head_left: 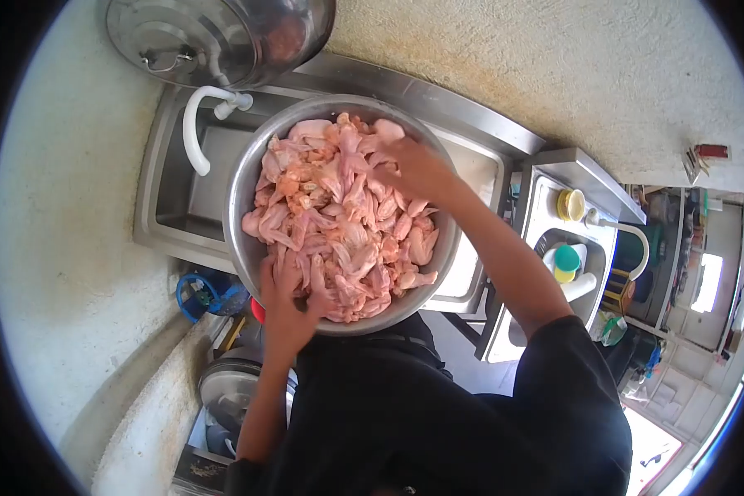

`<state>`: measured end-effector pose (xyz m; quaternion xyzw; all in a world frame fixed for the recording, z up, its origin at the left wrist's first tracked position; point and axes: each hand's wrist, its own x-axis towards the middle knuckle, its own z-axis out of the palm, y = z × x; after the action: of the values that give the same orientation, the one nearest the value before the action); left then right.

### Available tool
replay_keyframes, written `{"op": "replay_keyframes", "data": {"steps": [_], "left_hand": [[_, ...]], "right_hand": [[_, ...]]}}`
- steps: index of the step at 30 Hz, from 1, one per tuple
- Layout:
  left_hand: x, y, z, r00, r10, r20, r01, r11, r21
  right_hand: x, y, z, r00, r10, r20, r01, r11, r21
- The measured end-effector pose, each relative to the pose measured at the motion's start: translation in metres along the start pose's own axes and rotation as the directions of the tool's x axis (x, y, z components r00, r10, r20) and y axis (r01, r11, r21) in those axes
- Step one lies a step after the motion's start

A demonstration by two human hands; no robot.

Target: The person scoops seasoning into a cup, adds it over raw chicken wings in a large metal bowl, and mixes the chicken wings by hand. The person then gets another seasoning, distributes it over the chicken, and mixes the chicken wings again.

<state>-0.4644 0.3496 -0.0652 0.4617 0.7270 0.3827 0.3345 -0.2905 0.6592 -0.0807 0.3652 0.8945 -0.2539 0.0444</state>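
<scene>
A large round metal basin (238,186) is heaped with raw chicken wings (347,236). On the near left side of the heap, my left hand (288,302) rests on the pieces with its fingers spread and the thumb apart, just inside the rim. My right hand (417,172) reaches in over the far right side and touches the wings there. Its fingertips are blurred and partly lost among the meat, so whether they grip a piece is unclear.
The basin sits over a steel sink (198,186) with a white curved tap (194,132). A big metal pot (223,37) stands behind it. To the right is a second sink unit (504,339) holding a green-and-yellow container (565,260). A blue basket (192,298) lies low at left.
</scene>
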Motion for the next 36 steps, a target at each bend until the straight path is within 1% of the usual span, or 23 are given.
{"op": "replay_keyframes", "data": {"steps": [1,3,4,7,8,9,12,14,15,17,20,21,22,24,25,26,27,28,30,31,34,35,36], "left_hand": [[0.0,-0.029,0.009,0.991,-0.13,-0.017,0.127,0.986,-0.111],[0.007,-0.039,0.023,0.93,-0.368,-0.013,0.332,0.854,-0.401],[0.02,-0.029,0.033,0.882,-0.47,0.016,0.397,0.726,-0.562],[0.056,-0.032,0.048,0.814,-0.551,0.181,0.456,0.416,-0.787],[0.064,-0.036,0.051,0.803,-0.544,0.243,0.472,0.332,-0.817],[0.071,-0.048,0.044,0.814,-0.444,0.376,0.532,0.307,-0.789],[0.109,-0.052,0.056,0.714,-0.569,0.407,0.526,0.053,-0.849],[0.122,-0.104,0.064,0.706,-0.478,0.523,0.621,0.063,-0.781],[0.122,-0.115,0.065,0.713,-0.44,0.547,0.642,0.094,-0.761],[0.124,-0.113,0.06,0.742,-0.373,0.558,0.647,0.179,-0.741],[0.115,-0.049,0.03,0.806,-0.379,0.455,0.589,0.432,-0.683],[0.114,-0.049,0.024,0.854,-0.277,0.44,0.518,0.529,-0.672],[0.112,-0.046,0.019,0.888,-0.171,0.426,0.435,0.611,-0.662],[0.11,-0.018,0.004,0.874,-0.13,0.469,0.34,0.852,-0.398],[0.105,0.0,-0.004,0.874,-0.071,0.481,0.201,0.954,-0.224],[0.095,0.01,-0.008,0.862,-0.019,0.506,0.047,0.998,-0.043],[0.082,0.001,0.002,0.935,0.064,0.349,0.049,0.951,-0.305],[0.072,-0.005,0.002,0.937,0.151,0.315,-0.107,0.982,-0.153],[0.056,-0.017,0.0,0.901,0.326,0.287,-0.385,0.906,0.178],[0.048,-0.022,0.004,0.907,0.319,0.276,-0.381,0.901,0.21],[0.028,-0.031,0.018,0.933,0.291,0.211,-0.353,0.854,0.382],[0.025,-0.035,0.017,0.931,0.256,0.26,-0.351,0.826,0.442],[0.023,-0.037,0.016,0.926,0.254,0.28,-0.363,0.805,0.47]], "right_hand": [[0.013,0.011,-0.003,0.997,0.053,-0.054,-0.047,0.994,0.097],[0.044,0.015,-0.008,0.988,0.065,0.138,-0.081,0.99,0.112],[0.056,0.013,-0.005,0.969,0.072,0.235,-0.102,0.987,0.121],[0.078,0.008,0.01,0.906,0.001,0.423,0.02,0.999,-0.046],[0.084,0.012,0.024,0.901,0.003,0.434,-0.008,1.0,0.01],[0.087,0.018,0.041,0.897,0.008,0.442,-0.041,0.997,0.065],[0.1,0.031,0.094,0.856,0.034,0.516,-0.18,0.955,0.236],[0.089,0.031,0.092,0.803,-0.022,0.596,-0.3,0.848,0.436],[0.076,0.021,0.066,0.773,-0.095,0.627,-0.365,0.742,0.563],[0.057,-0.001,0.041,0.71,0.022,0.704,-0.611,0.515,0.601],[0.04,-0.003,0.039,0.806,-0.105,0.583,-0.328,0.74,0.587],[0.031,-0.01,0.035,0.81,-0.113,0.575,-0.259,0.811,0.524],[0.015,-0.014,0.038,0.887,-0.133,0.442,-0.112,0.867,0.485],[-0.026,-0.029,0.042,0.95,-0.204,0.236,0.123,0.94,0.317],[-0.047,-0.038,0.042,0.958,-0.234,0.168,0.2,0.959,0.2],[-0.072,-0.049,0.037,0.955,-0.233,0.181,0.223,0.972,0.074],[-0.091,-0.057,0.038,0.964,-0.2,0.176,0.208,0.978,-0.029],[-0.11,-0.065,0.038,0.971,-0.167,0.17,0.19,0.973,-0.132],[-0.133,-0.071,0.055,0.992,-0.053,0.113,0.082,0.959,-0.272],[-0.138,-0.066,0.077,0.995,-0.102,-0.024,0.095,0.974,-0.204],[-0.127,-0.056,0.12,0.988,-0.115,-0.099,0.1,0.984,-0.149],[-0.118,-0.045,0.136,0.988,-0.132,-0.078,0.118,0.981,-0.156],[-0.099,-0.037,0.142,0.996,-0.06,0.066,0.076,0.956,-0.284]]}}
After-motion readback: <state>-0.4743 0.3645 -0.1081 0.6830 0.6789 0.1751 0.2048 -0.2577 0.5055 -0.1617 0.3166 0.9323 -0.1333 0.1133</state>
